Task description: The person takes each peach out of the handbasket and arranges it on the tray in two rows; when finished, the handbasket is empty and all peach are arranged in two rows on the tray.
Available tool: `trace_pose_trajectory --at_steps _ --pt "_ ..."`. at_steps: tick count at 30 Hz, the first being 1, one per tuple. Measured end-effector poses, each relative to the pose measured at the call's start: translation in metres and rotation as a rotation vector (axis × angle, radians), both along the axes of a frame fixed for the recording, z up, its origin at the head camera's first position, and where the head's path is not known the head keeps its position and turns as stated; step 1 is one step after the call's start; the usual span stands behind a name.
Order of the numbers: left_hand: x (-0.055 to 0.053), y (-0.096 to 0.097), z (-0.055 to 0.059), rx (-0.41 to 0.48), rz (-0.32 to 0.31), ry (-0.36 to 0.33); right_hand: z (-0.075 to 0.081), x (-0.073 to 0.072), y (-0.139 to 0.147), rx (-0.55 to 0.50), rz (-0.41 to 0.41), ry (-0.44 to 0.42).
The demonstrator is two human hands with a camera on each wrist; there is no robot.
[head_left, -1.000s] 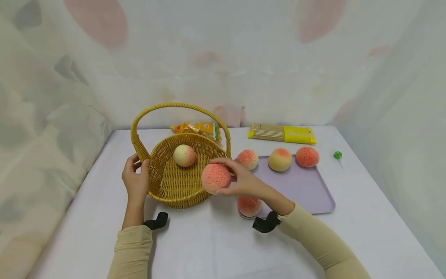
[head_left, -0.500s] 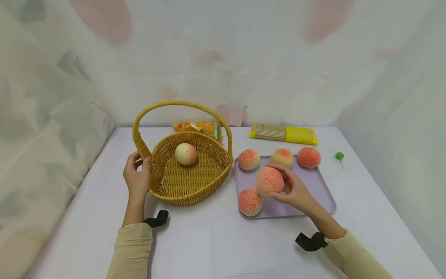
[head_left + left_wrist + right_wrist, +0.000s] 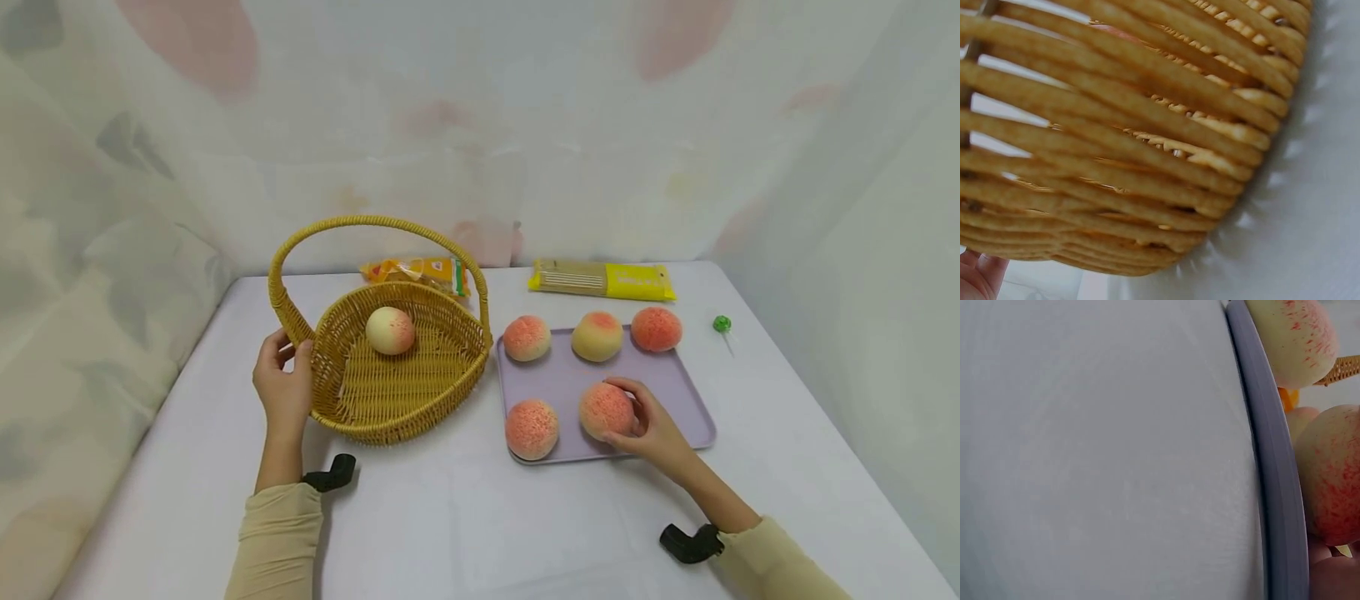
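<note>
My right hand (image 3: 652, 433) holds a pink peach (image 3: 606, 412) between thumb and fingers, low over the front of the lilac tray (image 3: 682, 408). In the right wrist view that peach (image 3: 1335, 475) shows just past the tray's rim (image 3: 1279, 487). Another peach (image 3: 532, 430) sits at the tray's front left corner. Along its back edge are three more: a left peach (image 3: 527, 338), a yellowish peach (image 3: 597, 337) and a red peach (image 3: 656, 329). My left hand (image 3: 285, 375) grips the left side of the wicker basket (image 3: 405, 425) near the handle's base. One pale peach (image 3: 390, 331) lies inside.
Behind the basket lies an orange snack packet (image 3: 420, 271). A yellow noodle packet (image 3: 602, 280) rests at the back of the white table (image 3: 450, 517). Right of the tray is a green lollipop (image 3: 722, 324). Fabric curtains (image 3: 480, 150) stand behind and at both sides.
My right hand has carried the pink peach rightward from the basket's right edge and lowered it over the tray's front. The left hand keeps its grip on the basket.
</note>
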State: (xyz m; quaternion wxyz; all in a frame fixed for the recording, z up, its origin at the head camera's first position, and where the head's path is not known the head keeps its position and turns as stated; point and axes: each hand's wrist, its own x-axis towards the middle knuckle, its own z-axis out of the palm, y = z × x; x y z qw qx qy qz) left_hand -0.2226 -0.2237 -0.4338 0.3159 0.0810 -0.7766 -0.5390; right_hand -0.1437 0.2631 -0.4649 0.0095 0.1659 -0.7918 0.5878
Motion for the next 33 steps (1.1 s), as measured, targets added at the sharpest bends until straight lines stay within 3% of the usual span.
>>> trace_pose_trajectory --at_steps 9,25,33 --pt "-0.001 -0.001 0.000 0.010 0.008 0.023 -0.005 -0.004 0.003 0.013 0.018 -0.004" --pt "0.001 0.002 0.002 -0.004 0.019 0.004 -0.002 0.005 0.014 0.116 0.085 0.030" --pt "-0.001 0.003 0.003 0.006 0.012 0.006 0.015 0.001 0.012 0.141 0.096 0.049"
